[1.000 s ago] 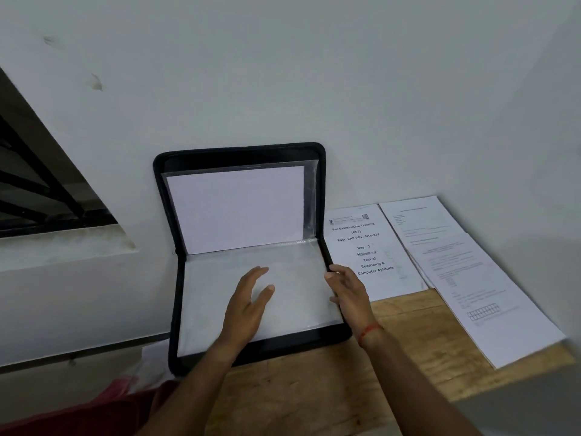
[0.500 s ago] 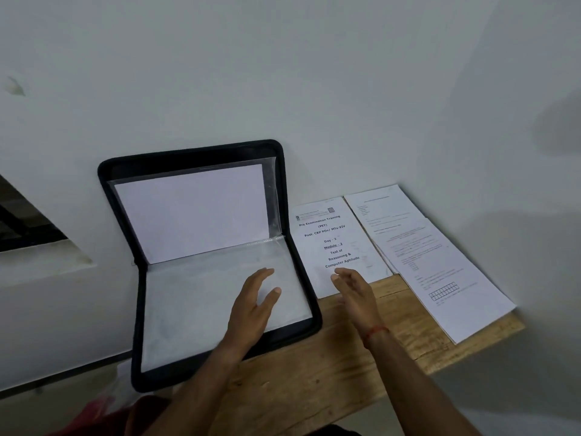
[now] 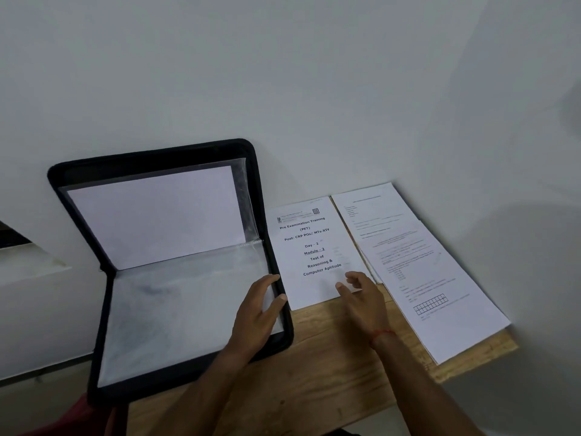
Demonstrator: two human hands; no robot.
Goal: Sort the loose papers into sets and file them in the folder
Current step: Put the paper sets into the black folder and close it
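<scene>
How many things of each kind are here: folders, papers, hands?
Folders: 1, black folder
Sheets in its sleeve: 1, blank sheet
Printed piles beside it: 2, titled pile, fanned pile
Hands: 2, left hand, right hand
Total: 6

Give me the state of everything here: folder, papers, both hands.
Folder: open, upper half leaning on wall.
Blank sheet: inside upper sleeve.
Titled set: flat on table, unfiled.
Right stack: flat, slightly fanned, unfiled.
Left hand: open, resting on folder's lower half.
Right hand: open, at titled set's bottom edge.
</scene>
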